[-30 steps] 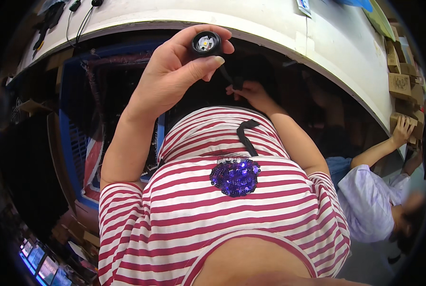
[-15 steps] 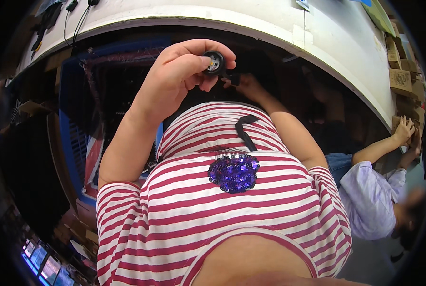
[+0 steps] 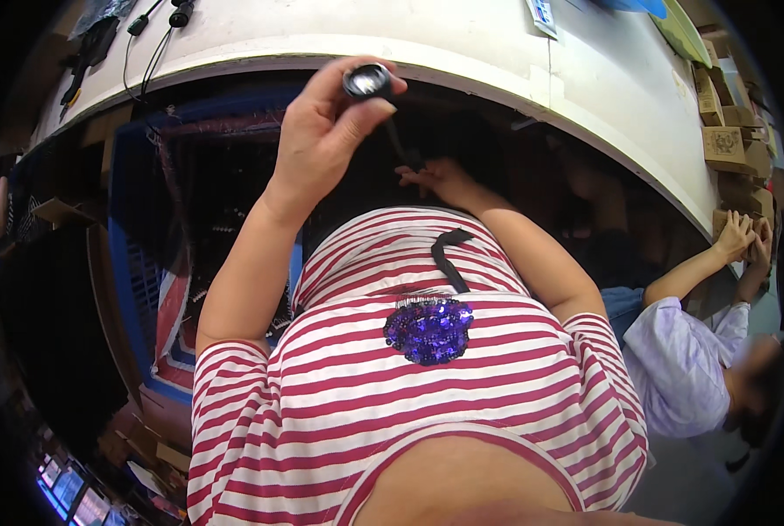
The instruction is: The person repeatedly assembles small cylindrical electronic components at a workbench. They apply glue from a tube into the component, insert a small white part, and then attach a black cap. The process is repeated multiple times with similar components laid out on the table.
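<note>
In my left hand [image 3: 322, 131], raised in front of the table's edge, is a small black flashlight [image 3: 367, 81]. My fingers are closed around its round head, and its shiny reflector faces up. A thin dark strap [image 3: 394, 136] runs from below the flashlight toward my right hand [image 3: 449, 182]. That hand is lower and further right, close to my striped shirt, with its fingers closed on the strap's dark end. Against the dark background, the exact grip and the rest of the flashlight's body are hard to make out.
A white table [image 3: 462, 44] curves across the top, with black cables [image 3: 151, 53] and a black tool at its left. A blue crate [image 3: 133, 263] stands below left. At the right, another person's hands [image 3: 738, 235] work beside small cardboard boxes [image 3: 727, 147].
My left hand has moved up and slightly left, tilting the flashlight so its reflector shows. The strap now stretches between my hands. My right hand has dropped slightly toward my body.
</note>
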Demonstrator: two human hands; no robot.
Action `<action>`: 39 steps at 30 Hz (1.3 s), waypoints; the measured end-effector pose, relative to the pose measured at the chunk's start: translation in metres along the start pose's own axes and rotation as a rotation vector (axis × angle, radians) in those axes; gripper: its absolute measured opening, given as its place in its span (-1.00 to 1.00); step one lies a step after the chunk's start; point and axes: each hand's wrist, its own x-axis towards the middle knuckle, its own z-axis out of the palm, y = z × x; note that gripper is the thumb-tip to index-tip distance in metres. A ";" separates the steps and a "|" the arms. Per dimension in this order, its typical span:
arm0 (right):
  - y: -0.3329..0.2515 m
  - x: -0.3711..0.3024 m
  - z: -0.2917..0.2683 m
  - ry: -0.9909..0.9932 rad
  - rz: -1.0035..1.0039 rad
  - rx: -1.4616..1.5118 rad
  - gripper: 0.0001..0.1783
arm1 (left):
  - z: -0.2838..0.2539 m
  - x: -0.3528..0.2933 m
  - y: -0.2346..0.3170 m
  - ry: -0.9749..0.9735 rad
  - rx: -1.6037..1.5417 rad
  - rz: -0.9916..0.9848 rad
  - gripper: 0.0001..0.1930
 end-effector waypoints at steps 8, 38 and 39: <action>-0.044 -0.014 0.022 -0.188 0.039 0.066 -0.67 | -0.002 0.021 -0.017 0.336 -0.442 0.184 -0.51; -0.290 0.148 -0.063 0.491 -0.464 -0.874 -0.66 | -0.057 0.009 -0.012 0.190 -0.322 -0.067 -0.40; -0.284 0.136 -0.067 0.425 -0.568 -0.755 -0.63 | -0.057 0.009 -0.020 0.169 -0.353 -0.070 -0.44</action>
